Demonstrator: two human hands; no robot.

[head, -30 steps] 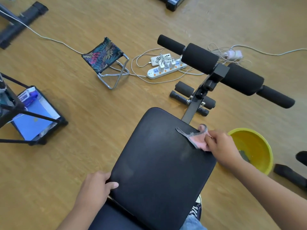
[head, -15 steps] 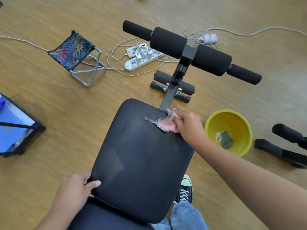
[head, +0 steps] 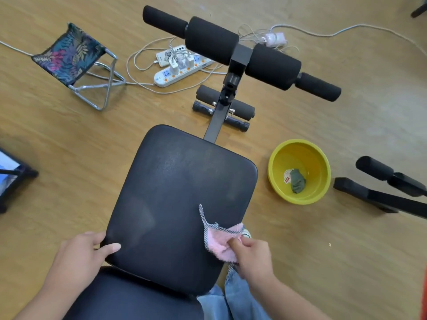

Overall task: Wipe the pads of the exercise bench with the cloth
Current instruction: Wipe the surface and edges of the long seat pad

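The exercise bench's black seat pad (head: pixel 175 195) fills the middle of the view, with a second black pad (head: pixel 129 299) below it at the bottom edge. Black foam rollers (head: pixel 242 51) stand on the bench's post at the far end. My right hand (head: pixel 253 257) pinches a pink cloth (head: pixel 219 241) with a checked border and presses it on the seat pad's near right edge. My left hand (head: pixel 80 257) grips the seat pad's near left corner, thumb on top.
A yellow basin (head: pixel 299 170) holding a dark green rag sits on the wooden floor right of the bench. Power strips with cables (head: pixel 180 65) and a small folding stool (head: pixel 76 61) lie beyond. Black equipment (head: pixel 388 190) is at right, a tablet stand (head: pixel 11 174) at left.
My right hand has drawn the cloth from the pad's far right corner down to its near right edge. The left hand stays on the near left corner. The camera view shifted.
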